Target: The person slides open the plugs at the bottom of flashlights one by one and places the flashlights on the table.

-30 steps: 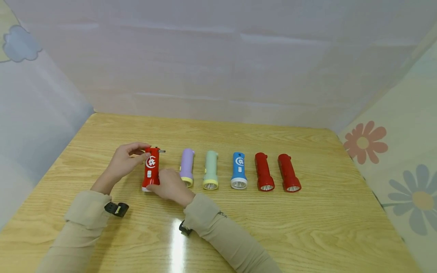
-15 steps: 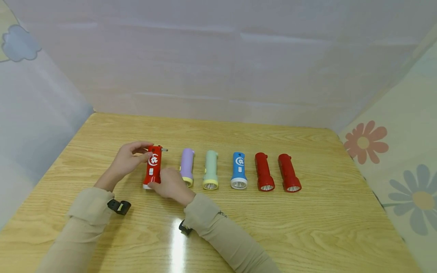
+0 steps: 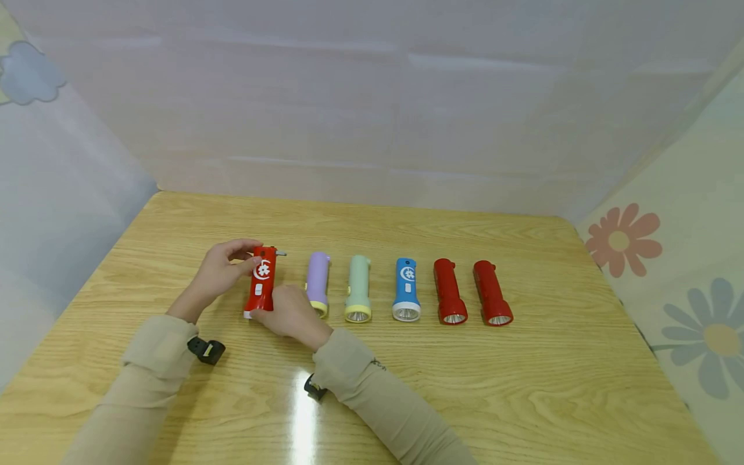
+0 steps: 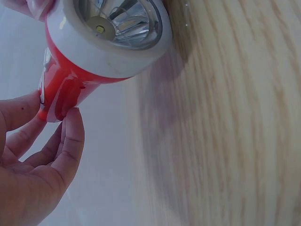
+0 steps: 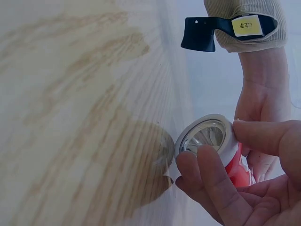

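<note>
Both hands hold a red flashlight (image 3: 263, 276) with a white emblem, a white switch and a white-rimmed head. At its tail end a small metal prong (image 3: 281, 253) sticks out to the right. My left hand (image 3: 216, 270) grips the tail from the left, thumb on the emblem side. At the lens end, my right hand (image 3: 292, 315) pinches the white head between thumb and fingers. The left wrist view shows the silvery reflector (image 4: 124, 23) close beside the table surface. In the right wrist view, fingertips (image 5: 207, 157) cross in front of the lens.
Right of the hands lies a row on the wooden table (image 3: 465, 400): a purple flashlight (image 3: 318, 278), a pale green one (image 3: 359, 284), a blue one (image 3: 407, 284) and two red flashlights (image 3: 446, 284). White sheeting (image 3: 360, 116) stands behind the table.
The held red flashlight has shifted slightly right and away from me, the left hand moving with it. The right hand has stayed nearly still; the row is unchanged.
</note>
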Tool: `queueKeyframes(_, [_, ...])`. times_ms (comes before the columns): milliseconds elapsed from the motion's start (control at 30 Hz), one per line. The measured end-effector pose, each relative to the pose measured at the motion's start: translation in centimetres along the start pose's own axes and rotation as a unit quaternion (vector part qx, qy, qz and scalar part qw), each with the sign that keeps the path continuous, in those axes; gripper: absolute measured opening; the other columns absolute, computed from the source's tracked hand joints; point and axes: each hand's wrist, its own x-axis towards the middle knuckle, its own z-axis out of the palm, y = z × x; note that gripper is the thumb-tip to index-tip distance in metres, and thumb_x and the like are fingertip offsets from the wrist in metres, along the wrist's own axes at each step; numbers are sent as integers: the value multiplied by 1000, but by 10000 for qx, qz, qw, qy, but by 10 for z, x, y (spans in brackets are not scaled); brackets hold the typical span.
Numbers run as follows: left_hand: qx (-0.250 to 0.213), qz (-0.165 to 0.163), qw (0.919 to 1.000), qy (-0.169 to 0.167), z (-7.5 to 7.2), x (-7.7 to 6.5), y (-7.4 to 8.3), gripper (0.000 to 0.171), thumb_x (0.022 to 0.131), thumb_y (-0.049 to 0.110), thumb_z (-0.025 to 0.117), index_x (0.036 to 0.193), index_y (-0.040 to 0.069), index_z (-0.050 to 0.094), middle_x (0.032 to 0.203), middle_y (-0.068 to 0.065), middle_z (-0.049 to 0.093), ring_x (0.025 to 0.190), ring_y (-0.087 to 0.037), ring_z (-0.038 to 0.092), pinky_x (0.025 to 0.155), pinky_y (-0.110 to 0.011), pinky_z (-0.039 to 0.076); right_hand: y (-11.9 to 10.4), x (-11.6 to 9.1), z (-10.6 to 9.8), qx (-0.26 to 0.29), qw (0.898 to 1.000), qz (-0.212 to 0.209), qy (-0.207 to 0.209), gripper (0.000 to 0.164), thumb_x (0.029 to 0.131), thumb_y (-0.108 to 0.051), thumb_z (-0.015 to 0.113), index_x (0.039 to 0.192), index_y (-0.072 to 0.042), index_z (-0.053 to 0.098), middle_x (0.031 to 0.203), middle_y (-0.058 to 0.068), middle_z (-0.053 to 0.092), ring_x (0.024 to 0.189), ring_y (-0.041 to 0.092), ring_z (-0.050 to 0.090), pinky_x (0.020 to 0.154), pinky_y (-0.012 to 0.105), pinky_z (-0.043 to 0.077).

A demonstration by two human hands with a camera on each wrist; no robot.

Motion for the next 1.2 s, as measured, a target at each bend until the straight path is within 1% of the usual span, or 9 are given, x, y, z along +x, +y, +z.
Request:
queueKeyframes(233, [43,-75,10000,6,2,2,-2,37,90,7,55,125,-5,49,116,-22,54,99,-31,50,76,-41,49,0,0,0,43,10000,-5,5,23,84,-31,65,75,-10,59,58,-5,48,53,9,44,46,18,33])
queueKeyframes(400, [19,-81,10000,-50,3,3,-3,38,91,7,54,126,-7,47,117,-24,52,99,-32,50,76,-43,50,0,1,-1,-83,9999,-95,25,25,85,-31,64,71,-11,58,56,-5,46,51,9,43,45,18,32])
queueKeyframes(533, [32,-80,9999,-92,3,4,-3,38,91,5,52,126,-8,46,118,-25,51,99,-33,50,75,-42,50,-1,0,-2,-221,9995,-226,86,26,86,-30,63,69,-11,57,54,-5,44,51,8,43,45,18,31])
queueKeyframes(633, [101,-112,9998,-107,4,5,-4,37,91,4,52,126,-8,46,119,-26,51,99,-34,50,76,-42,50,-1,0,-1,-213,9993,-273,131,25,86,-30,63,69,-11,58,54,-5,44,52,8,42,45,18,31])
queueKeyframes(833, [84,-177,9997,-152,5,7,-6,37,91,4,51,126,-8,46,118,-26,51,99,-34,52,75,-42,51,-2,0,0,-253,9993,-211,193,25,86,-30,62,70,-11,59,55,-4,46,54,9,43,48,19,32])
queueKeyframes(1100, [108,-111,9998,-160,6,10,-8,36,92,4,51,125,-10,46,115,-27,52,96,-34,52,72,-35,52,-2,2,3,-280,9993,-81,254,27,86,-29,63,67,-11,57,55,-3,46,53,11,44,46,20,32])
queueKeyframes(1200, [153,-136,9996,-168,7,10,-7,37,92,5,51,125,-9,46,116,-27,52,97,-34,51,74,-36,51,-2,2,4,-316,9992,-22,243,27,86,-30,62,69,-10,58,56,-3,46,54,11,44,47,20,32])
